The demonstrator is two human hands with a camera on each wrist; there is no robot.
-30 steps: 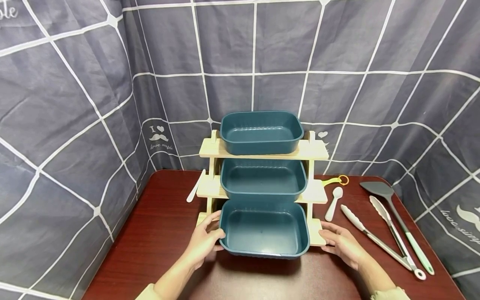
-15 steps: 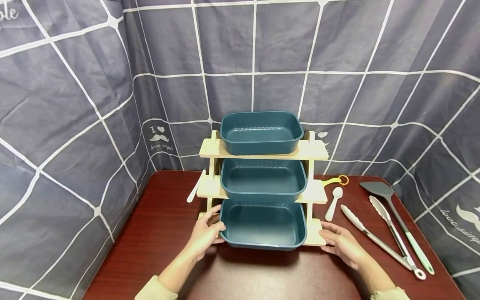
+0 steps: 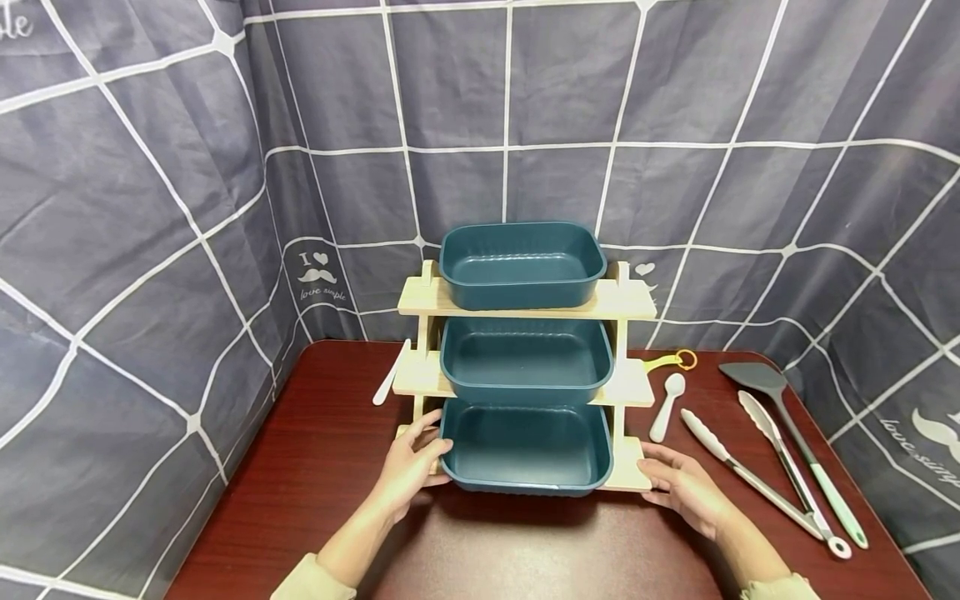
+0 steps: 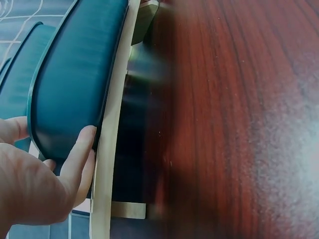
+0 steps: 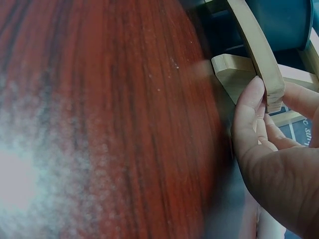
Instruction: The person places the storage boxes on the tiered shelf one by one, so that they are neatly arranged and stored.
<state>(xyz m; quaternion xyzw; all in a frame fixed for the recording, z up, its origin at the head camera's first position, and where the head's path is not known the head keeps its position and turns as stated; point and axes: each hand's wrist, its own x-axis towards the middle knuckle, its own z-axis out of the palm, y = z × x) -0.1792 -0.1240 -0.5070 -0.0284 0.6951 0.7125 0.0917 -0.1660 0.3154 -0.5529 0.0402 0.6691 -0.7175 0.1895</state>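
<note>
A three-tier wooden rack (image 3: 633,385) holds a teal rectangular bin on each level. At the left end of the bottom bin (image 3: 527,450), my left hand (image 3: 405,467) has its thumb by the rim and other fingers low along the side. The left wrist view shows those fingers against the bin's end wall (image 4: 75,84), just above the pale shelf board (image 4: 107,139). My right hand (image 3: 686,490) pinches the right end of the lowest shelf (image 3: 628,467); in the right wrist view, thumb and fingers lie on either side of the board (image 5: 264,64).
Above stand the middle bin (image 3: 527,358) and the top bin (image 3: 522,265). Right of the rack lie a white spoon (image 3: 667,408), a yellow-handled item with a ring (image 3: 670,362), tongs (image 3: 795,475) and a spatula (image 3: 787,417). A white handle (image 3: 392,375) lies left.
The bottom bin has slid back and slightly left on the lowest shelf, with my left hand moving back along with it. My right hand has stayed at the shelf end.
</note>
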